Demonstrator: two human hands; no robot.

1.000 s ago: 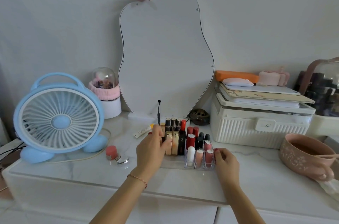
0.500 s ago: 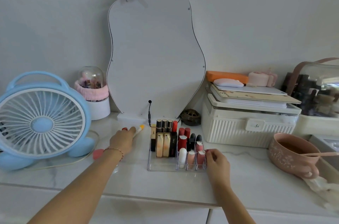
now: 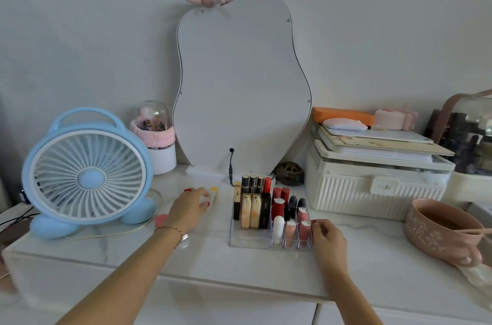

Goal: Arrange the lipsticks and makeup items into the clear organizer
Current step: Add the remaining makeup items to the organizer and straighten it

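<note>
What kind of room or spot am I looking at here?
Most likely a dressing table in a bedroom at home. A tall pear-shaped white mirror leans against the wall, a clear plastic organizer holds upright lipsticks, and a round light-blue desk fan stands on the white marble-look tabletop.

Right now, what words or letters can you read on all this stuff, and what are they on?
"Si", or something close to it: on the latch plate of the ribbed cream storage box; blurred, so not certain.
Gold logo mark on the black lipstick in the clear organizer: too small to read.
Marks on the black and gold tube at the organizer's left: too blurred to read.
Nothing else shows any writing.
</note>
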